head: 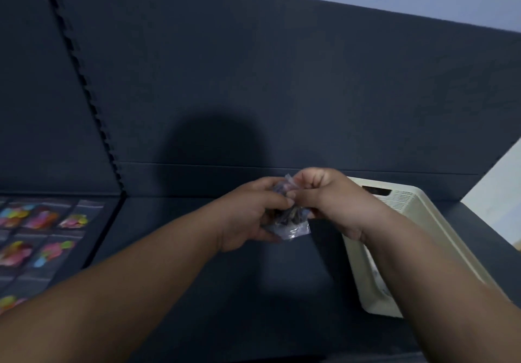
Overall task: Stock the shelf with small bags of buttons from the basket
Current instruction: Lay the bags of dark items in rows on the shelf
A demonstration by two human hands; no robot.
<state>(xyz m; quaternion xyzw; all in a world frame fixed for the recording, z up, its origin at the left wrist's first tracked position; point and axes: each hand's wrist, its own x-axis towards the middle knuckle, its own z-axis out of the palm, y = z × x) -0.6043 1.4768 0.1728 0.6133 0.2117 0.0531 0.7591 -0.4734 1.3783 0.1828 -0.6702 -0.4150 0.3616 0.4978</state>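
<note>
Done: bright bags [42, 219] lay in rows on shelf [197, 292].
Left: basket [417, 221] unemptied.
Hands: left hand [248, 216] and right hand [324, 196] pinched one bag [290, 227].

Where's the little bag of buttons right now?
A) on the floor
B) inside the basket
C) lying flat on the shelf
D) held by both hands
D: the left hand and the right hand both pinch the small clear bag, holding it up over the dark shelf.
</note>
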